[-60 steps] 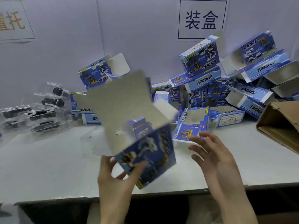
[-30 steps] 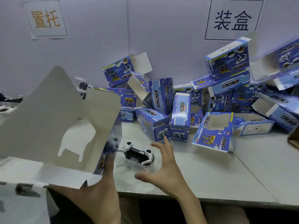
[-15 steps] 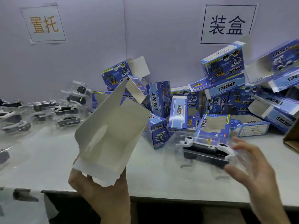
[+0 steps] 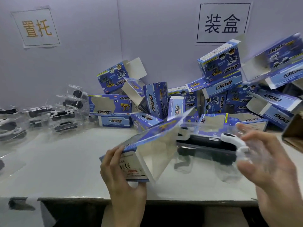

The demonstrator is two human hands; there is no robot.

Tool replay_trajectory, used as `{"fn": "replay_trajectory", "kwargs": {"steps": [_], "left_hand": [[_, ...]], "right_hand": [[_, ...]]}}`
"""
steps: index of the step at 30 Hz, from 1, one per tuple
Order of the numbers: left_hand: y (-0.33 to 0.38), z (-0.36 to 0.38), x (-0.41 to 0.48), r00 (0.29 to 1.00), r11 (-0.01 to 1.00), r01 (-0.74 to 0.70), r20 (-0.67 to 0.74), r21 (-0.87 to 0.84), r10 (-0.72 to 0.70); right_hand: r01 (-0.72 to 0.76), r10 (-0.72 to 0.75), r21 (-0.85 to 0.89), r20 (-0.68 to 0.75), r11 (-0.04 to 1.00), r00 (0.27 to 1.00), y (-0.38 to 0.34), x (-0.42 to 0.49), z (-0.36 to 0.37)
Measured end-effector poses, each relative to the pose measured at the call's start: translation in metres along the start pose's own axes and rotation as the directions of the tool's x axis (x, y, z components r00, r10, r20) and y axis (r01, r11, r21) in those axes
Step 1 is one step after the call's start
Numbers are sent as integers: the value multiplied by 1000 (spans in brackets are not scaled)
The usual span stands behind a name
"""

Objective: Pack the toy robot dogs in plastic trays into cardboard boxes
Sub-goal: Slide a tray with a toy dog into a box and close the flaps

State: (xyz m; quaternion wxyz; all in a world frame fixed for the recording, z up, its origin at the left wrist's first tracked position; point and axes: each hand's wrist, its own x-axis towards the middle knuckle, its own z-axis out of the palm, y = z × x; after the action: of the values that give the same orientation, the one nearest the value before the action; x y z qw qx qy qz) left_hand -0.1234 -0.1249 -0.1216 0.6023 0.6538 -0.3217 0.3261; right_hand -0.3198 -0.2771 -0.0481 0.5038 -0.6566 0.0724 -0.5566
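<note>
Item count, clock positions taken on the table (image 4: 65,164) with 12 at the far wall.

- Hands: two. Left hand (image 4: 124,179), 6 o'clock, fingers and thumb wrapped round the closed end of the cardboard box (image 4: 146,145). Right hand (image 4: 268,163), 4 o'clock, fingers above and thumb below, curled loosely round the right end of the clear plastic tray (image 4: 255,151).
- Held box: one, blue, lifted off the table and tilted, with its open mouth facing 3 o'clock.
- Held tray: one, carrying one toy robot dog (image 4: 206,145) with a black body and white ends. It lies level at 5 o'clock, its left end at the box mouth. Whether it has entered cannot be told.
- Pile of boxes (image 4: 219,89): 12 to 3 o'clock, blue, more than ten, several with open flaps. They overlap too much for an exact count.
- Stacked trays with dogs (image 4: 65,110): 9 to 10 o'clock, at least six, blurred.
- Wall signs: two, orange-lettered sign (image 4: 36,28) at 11 o'clock and black-lettered sign (image 4: 223,23) at 1 o'clock.
- Brown carton (image 4: 293,135): one, at 3 o'clock, partly cut off.
</note>
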Motion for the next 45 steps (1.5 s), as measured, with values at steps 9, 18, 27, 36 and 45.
{"fn": "replay_trajectory", "kwargs": {"steps": [9, 18, 27, 36, 45], "left_hand": [[-8, -9, 0, 995, 999, 24, 98, -21, -22], [-21, -11, 1, 982, 997, -40, 180, -73, 53], [-18, -14, 1, 972, 999, 48, 229, 11, -49], [-1, -7, 1, 960, 990, -79, 278, 118, 44], [3, 0, -2, 978, 997, -50, 207, 51, 38]], "right_hand": [[-90, 97, -139, 39, 986, 995, -16, 0, 21], [-152, 304, -392, 361, 907, 882, -14, -6, 20], [-166, 212, -277, 144, 946, 967, -15, -2, 13], [-128, 139, -438, -8, 890, 990, -18, -8, 28], [-180, 182, -41, 75, 983, 980, 4, -2, 36]]}}
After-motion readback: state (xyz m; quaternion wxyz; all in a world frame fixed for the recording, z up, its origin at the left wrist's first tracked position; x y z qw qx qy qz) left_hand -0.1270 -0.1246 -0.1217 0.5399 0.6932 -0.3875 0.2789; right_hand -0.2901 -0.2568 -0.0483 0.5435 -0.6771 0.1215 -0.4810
